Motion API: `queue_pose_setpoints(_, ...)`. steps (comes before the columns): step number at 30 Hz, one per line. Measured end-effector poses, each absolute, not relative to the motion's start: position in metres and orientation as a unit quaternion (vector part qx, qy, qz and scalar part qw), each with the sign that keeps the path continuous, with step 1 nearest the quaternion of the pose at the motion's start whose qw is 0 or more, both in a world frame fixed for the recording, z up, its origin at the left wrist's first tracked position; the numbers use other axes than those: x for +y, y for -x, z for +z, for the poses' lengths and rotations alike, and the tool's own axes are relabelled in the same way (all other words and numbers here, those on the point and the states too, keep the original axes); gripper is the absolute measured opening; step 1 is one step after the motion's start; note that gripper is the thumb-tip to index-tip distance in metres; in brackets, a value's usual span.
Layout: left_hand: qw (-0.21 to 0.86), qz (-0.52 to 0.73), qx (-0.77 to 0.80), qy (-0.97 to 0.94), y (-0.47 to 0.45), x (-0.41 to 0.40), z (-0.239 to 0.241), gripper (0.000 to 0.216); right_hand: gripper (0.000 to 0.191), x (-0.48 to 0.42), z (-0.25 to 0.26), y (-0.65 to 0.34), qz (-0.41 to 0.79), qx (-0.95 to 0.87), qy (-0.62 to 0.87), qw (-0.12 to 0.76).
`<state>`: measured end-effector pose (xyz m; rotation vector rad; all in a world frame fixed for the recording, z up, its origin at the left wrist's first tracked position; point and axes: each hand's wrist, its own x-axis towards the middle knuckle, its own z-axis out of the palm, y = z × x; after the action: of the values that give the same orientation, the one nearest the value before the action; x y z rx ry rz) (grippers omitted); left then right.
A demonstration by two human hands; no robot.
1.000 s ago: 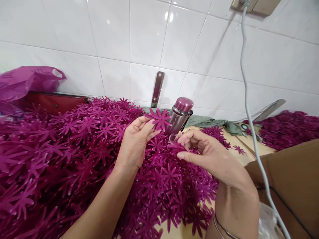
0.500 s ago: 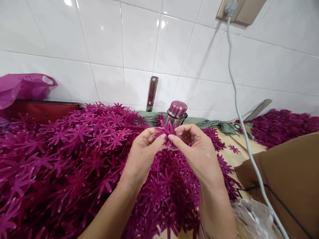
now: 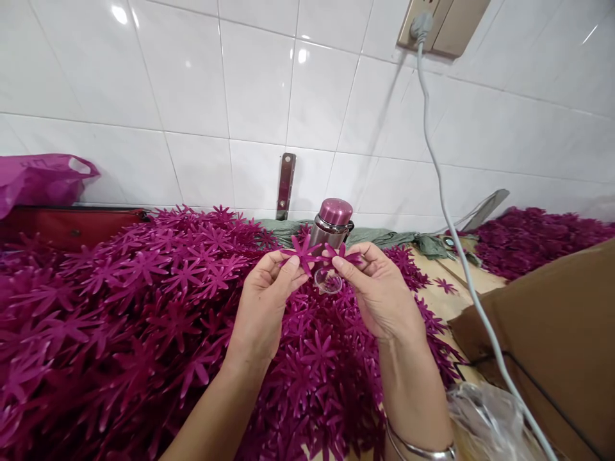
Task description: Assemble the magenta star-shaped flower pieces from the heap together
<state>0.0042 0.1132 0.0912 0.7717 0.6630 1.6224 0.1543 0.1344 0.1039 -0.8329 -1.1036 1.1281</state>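
Observation:
My left hand (image 3: 266, 296) pinches a magenta star-shaped flower piece (image 3: 302, 253) between thumb and fingers. A second such piece (image 3: 342, 254) is pinched in my right hand (image 3: 384, 291), close beside the first. Just below and between the fingers shows a small clear round cup (image 3: 328, 282) with magenta bits visible in or through it. Beneath both hands spreads a large heap of the same magenta flower pieces (image 3: 177, 320). Behind the fingertips stands a steel thermos (image 3: 334, 221) with a pink lid.
A brown cardboard box (image 3: 548, 314) and clear plastic bag (image 3: 490, 416) lie at right, crossed by a grey power cord (image 3: 444, 198) from a wall socket (image 3: 442, 25). Another magenta pile (image 3: 538, 240) sits farther right. At left are a red pouch (image 3: 72, 229) and purple bag (image 3: 43, 182).
The flower pieces, bunched together at my fingertips before, are now apart, one in each hand. My hands have spread slightly, uncovering the clear cup. The view has shifted a little.

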Motion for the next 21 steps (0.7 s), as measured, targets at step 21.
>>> queue_pose_setpoints(21,0.662,0.659,0.235,-0.269,-0.026,0.101,0.096,0.029,0.027,0.118,0.105,-0.118,0.098,-0.634,0.453,0.619)
